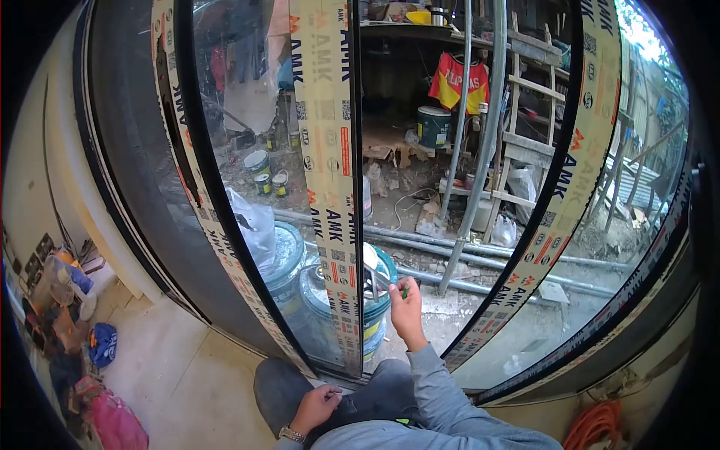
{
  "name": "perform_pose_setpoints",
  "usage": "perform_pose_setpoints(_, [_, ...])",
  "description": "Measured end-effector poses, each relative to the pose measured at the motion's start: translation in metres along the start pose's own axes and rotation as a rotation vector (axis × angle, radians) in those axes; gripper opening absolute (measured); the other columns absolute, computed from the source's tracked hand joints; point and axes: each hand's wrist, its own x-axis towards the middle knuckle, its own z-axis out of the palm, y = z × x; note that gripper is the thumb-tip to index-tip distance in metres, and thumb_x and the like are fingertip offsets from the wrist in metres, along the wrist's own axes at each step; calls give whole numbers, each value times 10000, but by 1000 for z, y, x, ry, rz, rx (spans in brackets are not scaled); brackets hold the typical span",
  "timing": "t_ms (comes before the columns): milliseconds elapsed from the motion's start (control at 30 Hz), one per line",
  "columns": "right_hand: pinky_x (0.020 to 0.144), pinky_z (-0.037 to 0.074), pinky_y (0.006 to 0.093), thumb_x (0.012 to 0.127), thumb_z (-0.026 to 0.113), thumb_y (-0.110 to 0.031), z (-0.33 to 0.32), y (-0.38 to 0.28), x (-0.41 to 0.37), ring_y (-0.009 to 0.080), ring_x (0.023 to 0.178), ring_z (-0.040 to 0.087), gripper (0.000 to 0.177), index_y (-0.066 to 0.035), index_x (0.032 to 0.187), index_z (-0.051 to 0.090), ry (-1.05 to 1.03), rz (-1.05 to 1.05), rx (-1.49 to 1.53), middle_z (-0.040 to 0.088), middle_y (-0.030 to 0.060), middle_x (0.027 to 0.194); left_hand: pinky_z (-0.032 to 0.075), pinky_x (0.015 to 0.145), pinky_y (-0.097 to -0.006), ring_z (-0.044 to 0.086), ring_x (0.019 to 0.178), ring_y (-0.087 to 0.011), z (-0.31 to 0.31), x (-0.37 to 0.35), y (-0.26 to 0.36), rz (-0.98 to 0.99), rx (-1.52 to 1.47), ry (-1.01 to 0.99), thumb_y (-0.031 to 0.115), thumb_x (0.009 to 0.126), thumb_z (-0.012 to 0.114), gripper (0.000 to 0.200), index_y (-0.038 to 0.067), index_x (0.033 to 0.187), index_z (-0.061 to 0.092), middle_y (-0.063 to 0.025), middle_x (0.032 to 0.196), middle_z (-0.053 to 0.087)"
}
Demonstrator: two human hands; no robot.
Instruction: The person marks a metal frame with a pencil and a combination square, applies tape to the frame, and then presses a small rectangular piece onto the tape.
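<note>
My right hand [407, 307] is raised in the door opening, its fingers closed on a small green-handled tool [406, 292]. A grey metal part shows beside the fingertips, towards the door edge; its exact kind is too small to tell. Close by on the left stands the sliding door's black-edged frame [346, 225], covered in cream AMK protective tape. My left hand [319, 407], with a watch at the wrist, lies over my thigh. Its fingers are curled together, and whatever may be inside them is hidden.
Large paint buckets [285, 251] stand just behind the glass. Metal pipes [480, 251] lie across the ground outside, near a wooden ladder [517, 142]. A pink bag [116, 424] and a blue item [103, 345] lie on the left floor; an orange hose [592, 426] is coiled at right.
</note>
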Motion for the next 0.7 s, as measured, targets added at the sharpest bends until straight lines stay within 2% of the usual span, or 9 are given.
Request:
perform_pose_setpoints(200, [655, 355, 250, 1045, 631, -84, -27, -37, -3, 48, 769, 422, 146, -59, 963, 512, 84, -70, 255, 478, -36, 838, 577, 726, -323, 743, 762, -178, 4, 10, 10, 35, 59, -83, 172, 964, 714, 247, 22, 1159, 736, -111, 867, 773])
perform_pose_setpoints(267, [646, 372, 270, 1044, 607, -73, -33, -65, -17, 73, 755, 450, 122, -34, 966, 523, 120, -78, 196, 495, -11, 831, 580, 743, -331, 746, 782, -190, 1, 8, 18, 69, 61, -41, 173, 961, 719, 246, 34, 1164, 735, -108, 891, 776])
perform_pose_setpoints(333, [625, 386, 299, 1037, 568, -51, -38, -79, -23, 108, 714, 473, 104, -17, 951, 520, 294, -532, -138, 512, 29, 822, 579, 747, -328, 744, 792, -185, -5, 9, 29, 98, 35, -17, 175, 961, 721, 245, 37, 1163, 737, -106, 906, 776])
perform_pose_setpoints(500, [547, 397, 343, 1001, 583, -61, -69, -149, -56, 190, 563, 480, 132, -7, 903, 514, 210, -630, -345, 508, 96, 692, 546, 732, -279, 665, 785, -102, -20, 9, 96, 269, 7, 74, 83, 979, 704, 201, 2, 1162, 725, -42, 886, 730])
perform_pose_setpoints(567, [538, 430, 394, 972, 618, -65, -82, -177, -69, 294, 549, 554, 135, -13, 885, 528, 34, -441, -530, 549, 147, 679, 545, 727, -278, 664, 782, -102, -23, 6, 133, 325, -39, 101, 79, 976, 706, 199, -5, 1155, 722, -49, 893, 732])
perform_pose_setpoints(600, [538, 430, 394, 972, 618, -65, -89, -186, -74, 294, 549, 554, 135, -13, 885, 528, 34, -447, -534, 549, 147, 679, 544, 721, -278, 662, 779, -102, -26, 5, 150, 380, -82, 131, 76, 973, 708, 196, -12, 1148, 720, -56, 899, 733])
perform_pose_setpoints(633, [552, 451, 416, 959, 636, -73, -98, -192, -80, 342, 581, 586, 129, -15, 893, 542, -149, -377, -568, 570, 168, 692, 550, 820, -319, 683, 883, -147, -29, 3, 168, 383, -68, 136, 89, 975, 708, 192, -10, 1139, 723, -78, 1005, 747])
perform_pose_setpoints(667, [567, 472, 439, 945, 655, -81, -105, -195, -84, 390, 612, 617, 126, -17, 902, 555, -332, -307, -599, 591, 189, 706, 550, 820, -319, 683, 883, -147, -32, 4, 183, 392, -72, 140, 89, 975, 708, 192, -10, 1139, 723, -78, 1005, 747])
perform_pose_setpoints(700, [599, 498, 452, 937, 673, -97, -113, -194, -86, 420, 678, 654, 118, -23, 923, 582, -489, -299, -569, 627, 202, 742, 537, 888, -346, 681, 964, -176, -35, 7, 196, 596, 3, 139, 96, 972, 711, 197, -5, 1141, 728, -86, 1058, 747])
